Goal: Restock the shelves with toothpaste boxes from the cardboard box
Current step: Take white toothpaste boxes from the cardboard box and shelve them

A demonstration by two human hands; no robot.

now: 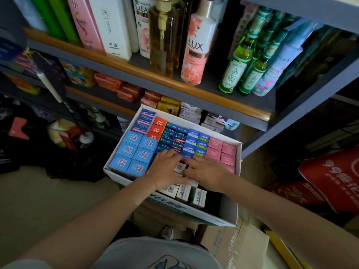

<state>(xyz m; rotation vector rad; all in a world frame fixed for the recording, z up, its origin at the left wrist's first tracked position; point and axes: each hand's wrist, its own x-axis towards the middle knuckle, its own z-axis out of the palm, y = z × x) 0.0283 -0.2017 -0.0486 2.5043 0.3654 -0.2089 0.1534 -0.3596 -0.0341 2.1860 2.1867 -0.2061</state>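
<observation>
A white cardboard box [230,210] sits in front of the shelves, packed with upright toothpaste boxes: light blue ones [134,152] at the left, dark blue ones [172,136] in the middle, pink ones [223,152] at the right. White toothpaste boxes [179,167] stand at the front middle. My left hand [167,167] and my right hand [206,170] lie side by side on the tops of these white boxes, fingers stretched out over them. The hands hide most of that group. Two white "Doctor" boxes [191,196] show just below my wrists.
The lower shelf [217,110] behind the box holds soap and small cartons. The shelf above [174,82] carries shampoo and green bottles. A red bag [330,179] lies at the right, dark clutter on the floor at the left, and another carton [233,243] under the box.
</observation>
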